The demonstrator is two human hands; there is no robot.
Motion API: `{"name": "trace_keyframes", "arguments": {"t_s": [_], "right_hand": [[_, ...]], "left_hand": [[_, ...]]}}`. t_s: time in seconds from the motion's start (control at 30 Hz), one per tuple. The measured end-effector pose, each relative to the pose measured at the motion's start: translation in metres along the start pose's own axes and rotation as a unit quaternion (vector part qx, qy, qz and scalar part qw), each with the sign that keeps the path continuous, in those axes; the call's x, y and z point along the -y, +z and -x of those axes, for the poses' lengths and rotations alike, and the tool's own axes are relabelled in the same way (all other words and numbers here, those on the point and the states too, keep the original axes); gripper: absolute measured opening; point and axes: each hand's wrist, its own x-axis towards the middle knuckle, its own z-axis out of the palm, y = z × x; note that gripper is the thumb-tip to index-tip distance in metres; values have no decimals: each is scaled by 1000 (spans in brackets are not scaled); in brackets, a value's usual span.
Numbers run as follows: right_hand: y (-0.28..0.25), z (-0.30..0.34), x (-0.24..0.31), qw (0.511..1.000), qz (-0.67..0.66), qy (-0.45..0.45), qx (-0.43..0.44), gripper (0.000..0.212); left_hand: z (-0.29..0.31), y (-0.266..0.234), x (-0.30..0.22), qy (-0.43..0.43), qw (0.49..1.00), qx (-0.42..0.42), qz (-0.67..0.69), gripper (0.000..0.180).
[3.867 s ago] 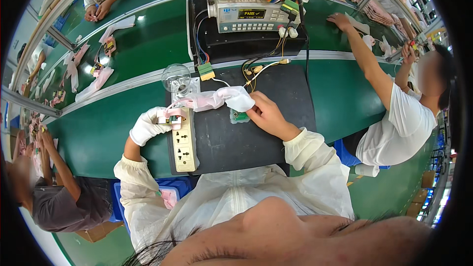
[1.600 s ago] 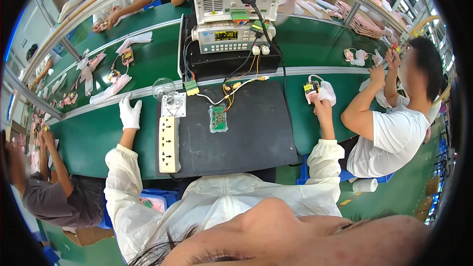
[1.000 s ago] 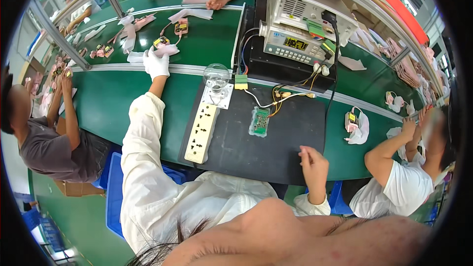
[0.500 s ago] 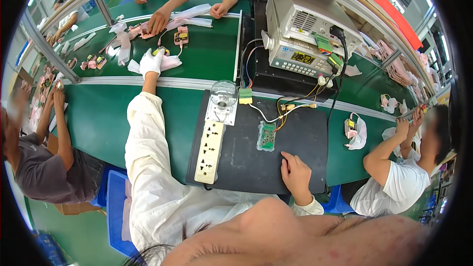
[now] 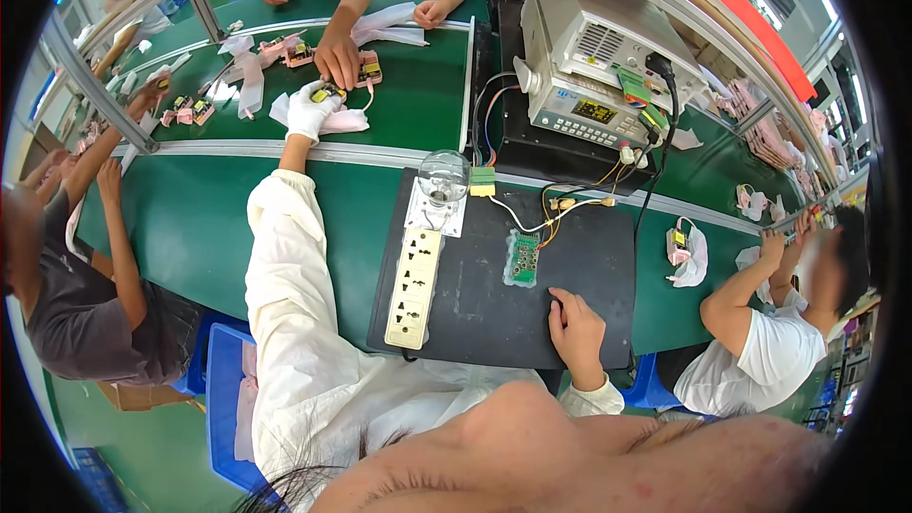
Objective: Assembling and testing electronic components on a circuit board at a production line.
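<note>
My left hand (image 5: 312, 112), in a white glove, reaches far forward over the green conveyor belt. Its fingers are closed on a small circuit module (image 5: 328, 95) with a yellow-topped part, next to white and pink wrapping (image 5: 347, 121). A co-worker's bare hand (image 5: 337, 59) comes from the far side and is right beside this module. Just right of that hand lies another pink-cased module (image 5: 369, 66) with a lead. My right hand (image 5: 578, 334) is bare and rests at the right front of a black board (image 5: 475, 323), fingers loosely apart, holding nothing.
On the board are a cream power strip (image 5: 413, 290), a clear bulb (image 5: 444, 176) and a green circuit board (image 5: 522, 258) with wires. Stacked test instruments (image 5: 589, 104) stand behind. A wrapped module (image 5: 678, 245) lies at right. Co-workers sit left and right; a metal rail (image 5: 380, 161) crosses the bench.
The co-worker's hand has come right and nearer, up to the module at my left hand. The person at left has stretched an arm out toward the belt. My right hand stays resting.
</note>
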Motion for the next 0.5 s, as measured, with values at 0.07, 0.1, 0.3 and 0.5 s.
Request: {"name": "trace_keyframes", "arguments": {"t_s": [0.07, 0.1, 0.3, 0.5], "right_hand": [[1, 1, 0, 1000, -2, -6, -8, 18], [1, 2, 0, 1000, -2, -5, -9, 18], [-2, 7, -3, 1000, 13, -8, -21, 17], [-5, 6, -3, 999, 17, -20, -36, 18]], "left_hand": [[9, -3, -9, -23, 997, -51, 52, 46], [17, -3, -17, 32, 993, -112, -17, 41], [81, 5, -109, 249, 944, -7, -218, 22], [109, 23, -132, 371, 832, -123, -393, 22]]}}
